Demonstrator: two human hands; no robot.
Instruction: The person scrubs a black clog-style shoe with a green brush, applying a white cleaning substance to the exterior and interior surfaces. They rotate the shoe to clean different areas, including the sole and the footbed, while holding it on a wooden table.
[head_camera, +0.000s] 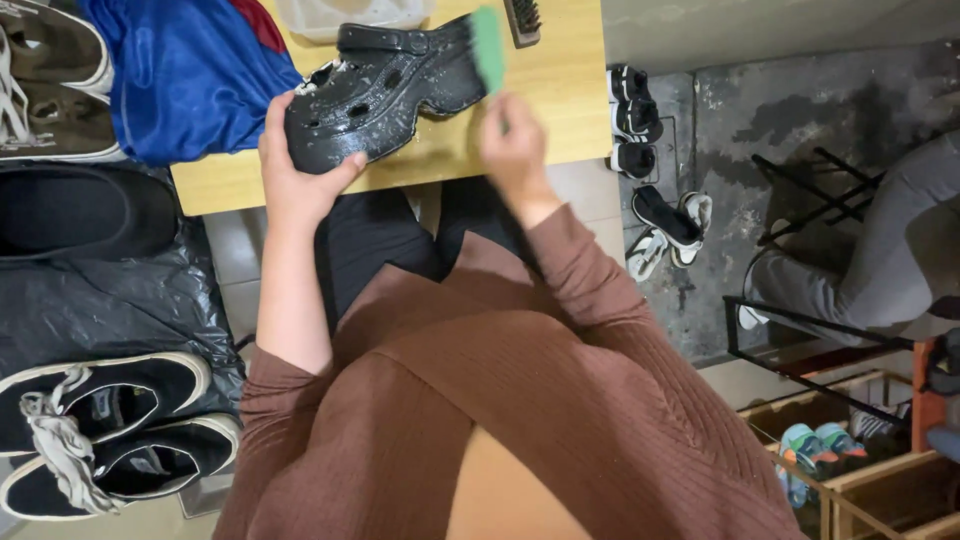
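The left hand (300, 175) clamps the toe of a glossy black perforated rubber clog (385, 90), pinning it, flecked with white suds, on the pale wooden counter (560, 110) so it cannot slide. The right hand (515, 150) is curled, its fingers apparently gripping a green scrubbing brush (488, 48) set against the clog's heel, though motion blur hides the grip.

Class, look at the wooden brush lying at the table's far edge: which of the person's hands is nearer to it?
Right. The right hand, holding a green brush, is just below the wooden brush; the left hand grips the black clog farther away.
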